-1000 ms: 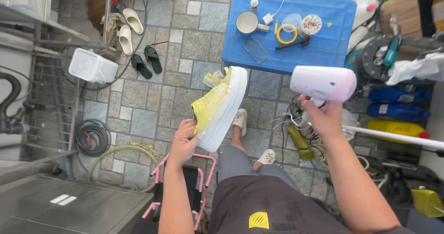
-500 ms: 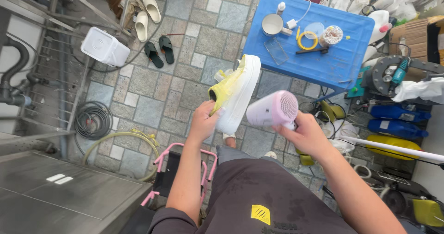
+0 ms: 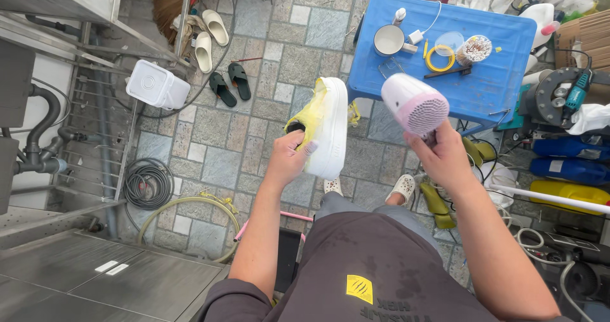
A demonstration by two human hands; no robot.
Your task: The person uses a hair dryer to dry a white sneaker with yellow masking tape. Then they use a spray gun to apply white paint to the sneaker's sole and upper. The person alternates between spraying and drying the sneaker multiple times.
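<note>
The person is sitting over a tiled floor (image 3: 216, 163), dark shorts (image 3: 368, 258) filling the near edge of the view. The left hand (image 3: 289, 160) is gripping a yellow sneaker (image 3: 324, 128) by its heel end, fingers curled into the opening and thumb lying against the white sole, so the grip is clenched on the shoe. The sneaker is being held up in the air above the knees, tilted on its side with the thick white sole facing right. The right hand (image 3: 441, 157) is wrapping around the handle of a pink-and-white hair dryer (image 3: 414, 104), its grip closed on it, the barrel lying just beside the sneaker and well clear of the floor.

The sneaker is looking light for its bulk: the upper is soft fabric that would give under pressure, while the platform sole is stiff and the surer place to hold. The heel collar, where the fingers are hooking in, is probably the steadiest purchase. The dryer is hard, smooth plastic, best held by the handle.

Beyond the hands, a blue tabletop (image 3: 489, 87) is carrying a metal cup (image 3: 389, 40), a yellow coil (image 3: 440, 57) and small bits. Farther left, dark sandals (image 3: 230, 83) and pale slippers (image 3: 210, 37) are lying on the floor beside a white box (image 3: 157, 85).
</note>
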